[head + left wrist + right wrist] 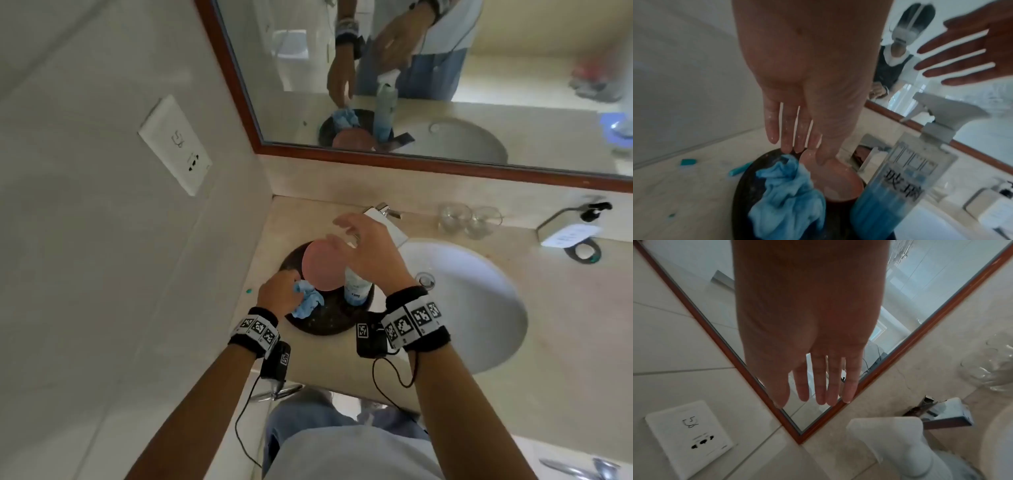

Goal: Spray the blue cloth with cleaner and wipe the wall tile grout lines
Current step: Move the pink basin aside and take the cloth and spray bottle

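Observation:
The crumpled blue cloth point(307, 301) point(785, 194) lies on a dark round tray point(329, 323) point(742, 186) on the counter. My left hand point(277, 291) point(799, 149) reaches down with straight, wet fingers whose tips touch the top of the cloth. Beside the cloth on the tray stands the spray bottle point(356, 287) point(898, 186) of blue cleaner, its white trigger head point(896, 439) up. My right hand point(359, 243) point(820, 395) hovers open just above that head, fingers spread, holding nothing. Grey wall tiles point(102, 257) with grout lines point(684, 369) rise to the left.
A pink cup point(322, 269) stands on the tray between cloth and bottle. The white basin point(486, 308) and tap point(387, 210) lie to the right, two glasses point(469, 219) behind. A wood-framed mirror point(376, 157) hangs above; a socket plate point(174, 144) sits on the left wall.

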Demonstrator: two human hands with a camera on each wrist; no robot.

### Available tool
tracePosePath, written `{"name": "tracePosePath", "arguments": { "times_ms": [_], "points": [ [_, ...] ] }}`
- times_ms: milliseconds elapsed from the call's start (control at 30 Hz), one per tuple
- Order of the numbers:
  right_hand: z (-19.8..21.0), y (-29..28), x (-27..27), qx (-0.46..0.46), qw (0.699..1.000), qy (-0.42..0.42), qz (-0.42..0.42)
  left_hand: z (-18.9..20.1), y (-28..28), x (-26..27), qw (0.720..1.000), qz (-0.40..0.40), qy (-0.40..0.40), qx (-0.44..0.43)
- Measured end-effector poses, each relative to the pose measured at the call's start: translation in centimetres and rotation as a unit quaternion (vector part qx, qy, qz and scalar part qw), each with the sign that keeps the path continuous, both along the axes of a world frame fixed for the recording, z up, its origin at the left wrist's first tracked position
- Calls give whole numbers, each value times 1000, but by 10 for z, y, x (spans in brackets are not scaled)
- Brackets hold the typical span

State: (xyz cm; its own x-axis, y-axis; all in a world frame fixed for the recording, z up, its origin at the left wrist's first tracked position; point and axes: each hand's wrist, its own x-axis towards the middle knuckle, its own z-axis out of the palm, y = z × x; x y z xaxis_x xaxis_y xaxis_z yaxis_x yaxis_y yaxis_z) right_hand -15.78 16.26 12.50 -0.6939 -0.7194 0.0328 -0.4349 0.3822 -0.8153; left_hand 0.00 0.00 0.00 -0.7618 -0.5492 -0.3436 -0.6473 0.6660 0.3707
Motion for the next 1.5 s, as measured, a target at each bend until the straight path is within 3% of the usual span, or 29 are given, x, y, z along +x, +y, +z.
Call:
{"name": "tracePosePath", "arguments": {
  "times_ms": [133,367,567,733,1100,1500],
  "points": [
    [-8,0,3,46,999,4,-18,-15,-5,4,999,-39,-14,2],
    [-25,14,4,105,992,-15,-72,-21,-12,-17,998,-56,33,-1],
    [-31,19,1,126,987,-49,-88,-30,-25,-44,991,82,44,99],
    [-37,23,-3,138,984,-75,-82,-41,-36,-64,979,135,8,154],
    [-42,34,-7,91,979,-113,-141,-77,-54,-87,977,156,-22,142],
    [-37,29,-14,109,988,-92,-64,-80,-56,-87,974,181,11,138]
  ]
}}
